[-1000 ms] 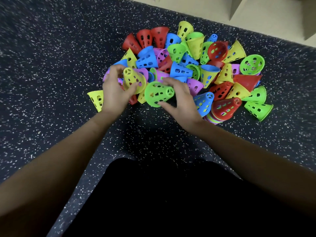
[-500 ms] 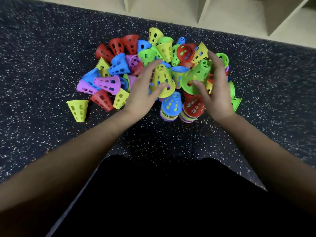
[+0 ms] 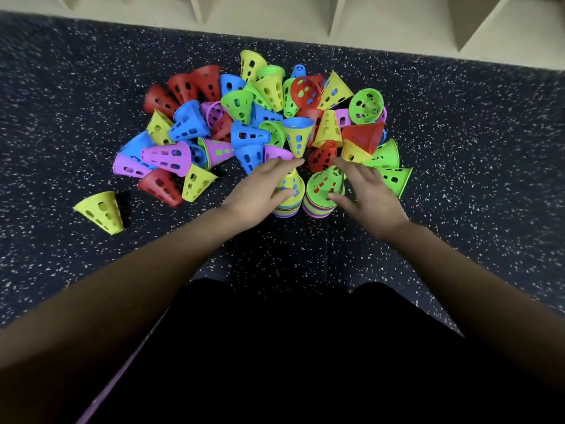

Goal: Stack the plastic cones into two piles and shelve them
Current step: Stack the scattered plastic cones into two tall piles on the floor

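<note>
Our left grip (image 3: 263, 186) lies over the top of the left pile (image 3: 287, 209), fingers fairly straight and reaching past the tip, thumb against the near side of the yellow cone (image 3: 293, 188) that caps it. It looks loose, laid on rather than clamped around anything. Our right grip (image 3: 367, 191) sits just beside the right pile (image 3: 318, 208) with its fingers spread. The forefinger lies along the far side of the green cone (image 3: 324, 182) on top and the thumb touches that cone's lower rim, so this grip also looks spread wide with nothing clasped.

The two piles stand upright, side by side and nearly touching, on the dark speckled floor (image 3: 474, 148) right in front of us. Each shows bands of mixed colours at its base.

Just behind them lies the loose heap (image 3: 250, 136) of cones in red, blue, purple, yellow and green, most tipped on their sides. One lone cone (image 3: 101, 211), yellow-green, lies well apart to the left. A pale shelf (image 3: 397, 19) with upright dividers runs along the far edge of the floor.
</note>
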